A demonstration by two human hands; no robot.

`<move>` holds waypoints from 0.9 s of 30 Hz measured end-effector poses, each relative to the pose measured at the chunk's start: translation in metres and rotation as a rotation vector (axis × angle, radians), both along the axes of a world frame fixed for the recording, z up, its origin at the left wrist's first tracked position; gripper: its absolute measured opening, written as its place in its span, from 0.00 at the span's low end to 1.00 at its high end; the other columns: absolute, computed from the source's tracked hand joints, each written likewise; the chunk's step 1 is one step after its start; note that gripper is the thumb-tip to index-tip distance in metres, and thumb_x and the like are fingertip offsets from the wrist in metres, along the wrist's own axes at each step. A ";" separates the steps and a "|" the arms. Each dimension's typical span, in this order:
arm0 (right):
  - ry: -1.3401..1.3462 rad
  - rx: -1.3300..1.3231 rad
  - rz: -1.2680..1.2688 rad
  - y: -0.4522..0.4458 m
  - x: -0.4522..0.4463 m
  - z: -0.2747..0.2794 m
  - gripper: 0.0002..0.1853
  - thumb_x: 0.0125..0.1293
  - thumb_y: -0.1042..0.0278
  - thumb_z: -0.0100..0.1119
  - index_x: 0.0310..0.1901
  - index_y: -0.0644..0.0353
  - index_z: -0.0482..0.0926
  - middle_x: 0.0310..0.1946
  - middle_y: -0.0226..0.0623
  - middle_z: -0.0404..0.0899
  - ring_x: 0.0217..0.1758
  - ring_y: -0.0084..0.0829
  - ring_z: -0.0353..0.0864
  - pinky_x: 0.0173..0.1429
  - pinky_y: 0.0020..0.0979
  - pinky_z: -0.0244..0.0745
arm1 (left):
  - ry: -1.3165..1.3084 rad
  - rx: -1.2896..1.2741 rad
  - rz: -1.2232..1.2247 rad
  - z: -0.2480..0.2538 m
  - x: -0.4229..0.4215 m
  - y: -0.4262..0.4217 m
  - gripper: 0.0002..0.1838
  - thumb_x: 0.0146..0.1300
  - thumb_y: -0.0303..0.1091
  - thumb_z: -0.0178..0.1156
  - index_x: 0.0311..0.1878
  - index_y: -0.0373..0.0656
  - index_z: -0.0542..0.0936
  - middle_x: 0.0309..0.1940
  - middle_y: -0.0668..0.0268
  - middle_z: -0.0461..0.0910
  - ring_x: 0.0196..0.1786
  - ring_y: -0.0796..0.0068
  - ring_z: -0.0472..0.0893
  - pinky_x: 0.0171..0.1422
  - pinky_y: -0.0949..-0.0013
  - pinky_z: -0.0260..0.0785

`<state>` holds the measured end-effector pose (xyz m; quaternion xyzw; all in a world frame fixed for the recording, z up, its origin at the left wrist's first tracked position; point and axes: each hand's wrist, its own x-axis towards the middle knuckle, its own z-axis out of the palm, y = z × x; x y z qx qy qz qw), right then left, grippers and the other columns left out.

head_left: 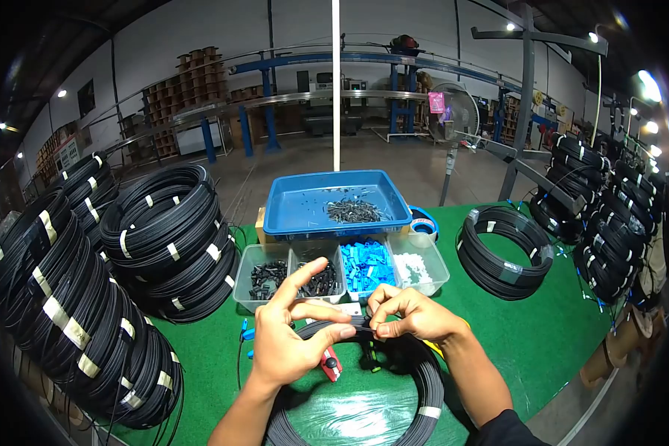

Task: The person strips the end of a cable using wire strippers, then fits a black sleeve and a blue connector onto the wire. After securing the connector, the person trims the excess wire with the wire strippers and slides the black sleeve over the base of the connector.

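Note:
My right hand (412, 316) is closed in a pinch on a thin black cable (366, 328), just above the far side of a black cable coil (428, 386). Facing it, my left hand (290, 342) has its index finger raised, while the thumb and a lower finger come close together at the same cable. The coil lies flat and has a white tape band. Inside its ring, below my hands, are a red tool with a black knob (331, 363) and a small black and green item (372, 360). My fingers partly hide the cable.
Clear bins ahead hold black parts (267, 279), blue connectors (366, 267) and white pieces (412, 269). Behind them sits a blue tray (290, 221) with black bits. Tall cable coil stacks (163, 238) stand left; another coil (502, 279) lies right on the green mat (476, 357).

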<state>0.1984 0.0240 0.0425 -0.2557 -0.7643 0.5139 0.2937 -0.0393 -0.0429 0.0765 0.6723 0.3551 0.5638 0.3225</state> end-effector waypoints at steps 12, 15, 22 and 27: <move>0.029 0.009 -0.053 -0.002 0.001 0.001 0.05 0.58 0.71 0.74 0.33 0.59 0.86 0.42 0.28 0.74 0.54 0.29 0.70 0.64 0.34 0.63 | -0.233 0.110 -0.039 0.009 -0.041 0.009 0.54 0.43 0.29 0.80 0.74 0.30 0.60 0.42 0.57 0.88 0.49 0.67 0.87 0.66 0.65 0.71; 0.011 0.019 -0.057 -0.002 0.000 0.000 0.05 0.58 0.70 0.74 0.34 0.59 0.86 0.41 0.28 0.75 0.53 0.28 0.70 0.63 0.34 0.64 | 0.071 0.086 -0.087 0.001 -0.030 0.012 0.59 0.35 0.29 0.84 0.74 0.33 0.62 0.44 0.56 0.88 0.49 0.72 0.86 0.68 0.66 0.68; 0.018 0.048 -0.069 -0.004 -0.003 0.000 0.05 0.59 0.70 0.73 0.33 0.59 0.86 0.41 0.29 0.75 0.52 0.29 0.71 0.61 0.33 0.65 | 0.016 0.037 0.016 -0.002 -0.006 0.004 0.38 0.50 0.21 0.75 0.67 0.30 0.73 0.33 0.58 0.89 0.39 0.76 0.88 0.52 0.73 0.77; 0.117 0.147 -0.157 0.000 -0.013 -0.011 0.05 0.65 0.72 0.66 0.34 0.60 0.79 0.40 0.31 0.75 0.52 0.29 0.71 0.60 0.34 0.66 | -0.319 0.142 0.148 0.005 -0.024 0.003 0.38 0.52 0.23 0.76 0.67 0.29 0.71 0.36 0.57 0.89 0.43 0.72 0.88 0.53 0.71 0.77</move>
